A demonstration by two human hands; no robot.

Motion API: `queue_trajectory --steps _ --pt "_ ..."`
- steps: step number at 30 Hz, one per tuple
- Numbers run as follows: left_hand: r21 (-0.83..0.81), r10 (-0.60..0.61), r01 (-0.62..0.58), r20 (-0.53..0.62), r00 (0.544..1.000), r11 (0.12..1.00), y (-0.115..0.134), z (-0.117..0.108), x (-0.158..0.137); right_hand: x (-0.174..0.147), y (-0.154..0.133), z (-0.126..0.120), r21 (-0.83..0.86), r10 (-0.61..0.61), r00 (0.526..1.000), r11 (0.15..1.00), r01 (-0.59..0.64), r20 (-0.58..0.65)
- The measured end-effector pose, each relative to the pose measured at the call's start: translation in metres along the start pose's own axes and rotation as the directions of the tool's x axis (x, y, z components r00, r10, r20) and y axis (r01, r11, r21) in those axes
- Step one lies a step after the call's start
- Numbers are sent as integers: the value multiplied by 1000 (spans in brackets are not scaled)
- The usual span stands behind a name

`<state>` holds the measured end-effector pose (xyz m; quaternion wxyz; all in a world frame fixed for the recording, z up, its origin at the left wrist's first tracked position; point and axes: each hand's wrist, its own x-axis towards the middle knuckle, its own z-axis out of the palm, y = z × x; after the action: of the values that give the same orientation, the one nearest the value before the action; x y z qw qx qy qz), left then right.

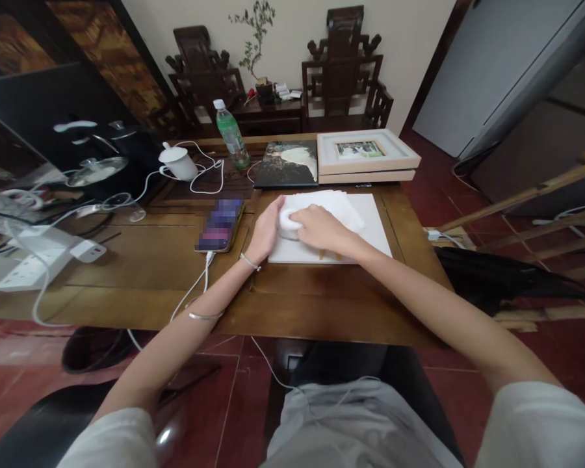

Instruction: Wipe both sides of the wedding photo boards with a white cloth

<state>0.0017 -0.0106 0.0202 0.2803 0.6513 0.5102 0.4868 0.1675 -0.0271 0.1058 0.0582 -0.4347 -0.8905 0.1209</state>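
A white flat board [377,237] lies on the wooden table, with soft white sheets [329,200] of cloth or paper spread over it. My left hand [266,231] rests along the board's left edge, fingers stretched out together and touching the side of a rounded white wad [291,227]. Over that wad, my right hand [322,227] is closed, its fingers pressing into it. Whether the wad is part of the sheets, I cannot tell. Yellowish marks show on the board below my right wrist.
Left of the board lies a phone [220,226] on a charging cable. Behind stand a green-labelled bottle [233,135], a dark picture panel [285,164] and light-framed pictures [368,155]. A lidded white cup [178,162] and a power strip [39,257] with cables are farther left.
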Motion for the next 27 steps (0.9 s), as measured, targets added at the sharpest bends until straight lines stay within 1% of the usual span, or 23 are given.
queue_trajectory --steps 2,4,6,7,9,11,13,17,19,21,23,25,27 --pt "-57 -32 31 -8 999 998 0 1 0 -14 -5 -2 25 -104 992 994 103 65" --pt "-42 -38 38 9 999 998 0 2 0 -26 -7 -7 42 -167 977 986 162 135" --pt "57 -32 30 33 999 998 -1 2 -2 -36 -5 -14 39 -153 972 988 148 181" --pt "126 -19 12 51 999 992 -1 2 -3 -38 -2 -17 28 -121 974 993 118 190" --pt "259 33 -62 117 993 964 -2 2 -4 -36 4 -24 -17 -24 983 999 28 185" --pt "347 99 -163 196 976 924 -5 2 -4 -26 12 -27 -79 82 985 994 -71 150" --pt "395 143 -238 256 956 887 -8 2 -5 -9 19 -28 -126 158 983 981 -146 91" --pt "453 157 -291 310 938 843 -10 2 -6 36 26 -20 -118 223 974 967 -225 -25" --pt "462 165 -306 321 933 832 -8 2 -6 58 23 -14 -90 211 976 972 -216 -59" --pt "463 174 -318 328 929 827 -6 1 -6 75 17 -8 -61 151 986 986 -156 -69" --pt "462 178 -325 334 926 825 -5 0 -6 85 11 -5 -33 106 992 994 -108 -66" --pt "460 178 -325 334 926 826 -5 -1 -5 88 8 -6 -15 128 990 992 -129 -62" --pt "461 173 -320 332 927 828 -7 -1 -6 85 14 -11 -24 196 979 980 -197 -58"
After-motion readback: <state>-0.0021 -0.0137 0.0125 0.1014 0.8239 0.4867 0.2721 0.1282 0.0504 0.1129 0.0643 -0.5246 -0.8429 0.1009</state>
